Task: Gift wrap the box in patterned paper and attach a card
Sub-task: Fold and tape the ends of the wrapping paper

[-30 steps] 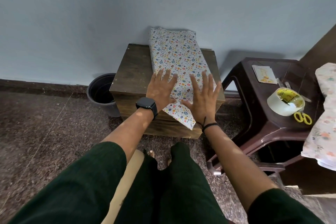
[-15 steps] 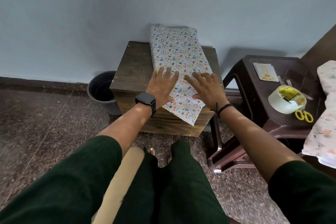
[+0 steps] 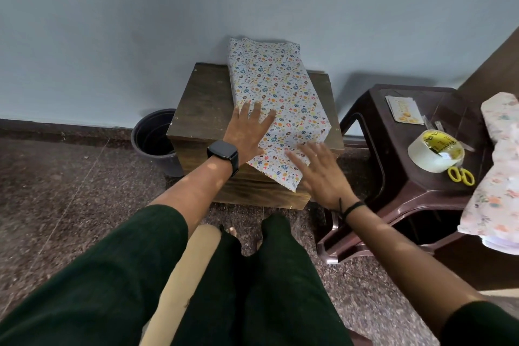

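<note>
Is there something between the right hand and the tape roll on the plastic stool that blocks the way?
Nothing visible blocks it. The right hand is at the near end of the wrapped box, and the tape roll sits on the plastic stool to its right, with open space between. The yellow scissors lie beside the roll, toward the stool's near edge.

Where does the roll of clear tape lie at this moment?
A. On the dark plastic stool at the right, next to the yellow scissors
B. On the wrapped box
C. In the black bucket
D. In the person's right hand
A: the tape roll sits on the dark plastic stool beside the yellow scissors, and both hands are at the wrapped box.
</note>
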